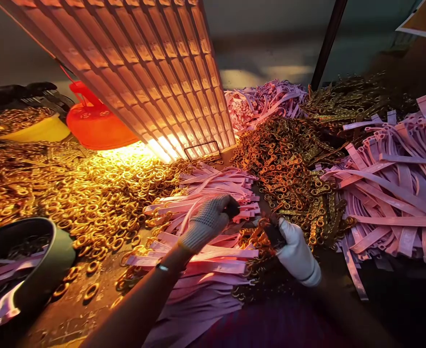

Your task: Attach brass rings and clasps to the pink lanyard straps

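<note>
Pink straps (216, 267) lie under left hand (214, 216), toward twelve and six o'clock; right hand (295, 249) at four; both curled, grasp unclear.

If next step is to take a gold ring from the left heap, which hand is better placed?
Probably the left hand: it is over the pink straps, nearer the gold rings; the right hand is farther away.

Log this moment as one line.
left hand: gloved, over pink straps | right hand: gloved, beside gold-coloured metal pieces | grips: unclear | gold-coloured rings: heaped | orange lamp: lit
</note>
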A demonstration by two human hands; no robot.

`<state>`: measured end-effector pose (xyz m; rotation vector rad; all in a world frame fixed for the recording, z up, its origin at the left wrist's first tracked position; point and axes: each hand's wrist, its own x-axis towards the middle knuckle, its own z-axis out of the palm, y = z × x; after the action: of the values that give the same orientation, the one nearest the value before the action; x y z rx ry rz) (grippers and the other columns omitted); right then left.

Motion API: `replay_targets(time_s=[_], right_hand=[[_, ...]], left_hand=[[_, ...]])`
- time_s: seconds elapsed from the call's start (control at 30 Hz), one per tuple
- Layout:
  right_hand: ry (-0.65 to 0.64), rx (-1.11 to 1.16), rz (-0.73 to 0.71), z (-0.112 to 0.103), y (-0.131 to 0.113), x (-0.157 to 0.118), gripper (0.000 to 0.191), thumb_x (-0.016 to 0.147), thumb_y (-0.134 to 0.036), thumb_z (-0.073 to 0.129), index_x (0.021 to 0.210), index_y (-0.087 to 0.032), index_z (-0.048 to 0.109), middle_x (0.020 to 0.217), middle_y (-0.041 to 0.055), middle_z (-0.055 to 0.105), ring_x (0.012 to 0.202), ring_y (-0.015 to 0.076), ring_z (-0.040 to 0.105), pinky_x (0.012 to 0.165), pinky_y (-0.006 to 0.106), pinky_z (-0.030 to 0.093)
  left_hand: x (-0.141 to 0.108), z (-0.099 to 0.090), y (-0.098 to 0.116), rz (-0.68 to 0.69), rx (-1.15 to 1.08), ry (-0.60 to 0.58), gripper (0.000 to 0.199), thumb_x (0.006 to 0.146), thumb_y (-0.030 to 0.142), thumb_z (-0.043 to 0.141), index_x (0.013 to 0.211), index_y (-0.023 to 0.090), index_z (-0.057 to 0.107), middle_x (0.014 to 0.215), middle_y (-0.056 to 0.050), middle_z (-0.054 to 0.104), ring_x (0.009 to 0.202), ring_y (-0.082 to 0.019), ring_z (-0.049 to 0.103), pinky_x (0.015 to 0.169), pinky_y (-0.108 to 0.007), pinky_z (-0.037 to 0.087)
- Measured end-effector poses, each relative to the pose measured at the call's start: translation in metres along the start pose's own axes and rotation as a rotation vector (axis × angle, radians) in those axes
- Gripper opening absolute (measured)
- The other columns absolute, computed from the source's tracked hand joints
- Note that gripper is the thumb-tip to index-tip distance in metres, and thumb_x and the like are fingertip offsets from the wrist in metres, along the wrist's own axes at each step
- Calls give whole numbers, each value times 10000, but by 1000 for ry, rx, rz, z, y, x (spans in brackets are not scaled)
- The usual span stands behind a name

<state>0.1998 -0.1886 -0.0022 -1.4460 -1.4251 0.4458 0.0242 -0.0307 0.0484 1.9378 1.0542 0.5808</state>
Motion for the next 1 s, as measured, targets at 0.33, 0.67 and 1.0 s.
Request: replay_targets(time_s=[0.33, 0.67, 1.0], right_hand=[[-125, 199, -164, 23, -56, 7, 326, 990, -202, 529, 1292, -257, 638, 1058, 65, 747, 944, 208, 708, 865, 329, 562], [-245, -437, -386, 7, -71, -4, 138, 881, -174, 544, 964, -192, 652, 827, 81, 687, 695, 212, 626, 629, 302, 441], [-164, -897, -655, 13, -70, -18, 180, 813, -79, 482, 763, -194, 611, 660, 88, 593, 542, 201, 474, 522, 333, 272]], left_hand=[[-94, 3, 22, -131, -377, 6, 187, 865, 341, 665, 965, 185, 689, 612, -2, 653, 457, -121, 575, 455, -206, 426], [-129, 9, 35, -335, -740, -2, 326, 873, 486, 665, 768, 203, 541, 559, 68, 413, 417, -59, 315, 395, -166, 237], [-145, 16, 14, 144, -63, 36, 81, 818, 269, 689, 794, 214, 743, 722, -43, 693, 644, -168, 568, 636, -258, 433]])
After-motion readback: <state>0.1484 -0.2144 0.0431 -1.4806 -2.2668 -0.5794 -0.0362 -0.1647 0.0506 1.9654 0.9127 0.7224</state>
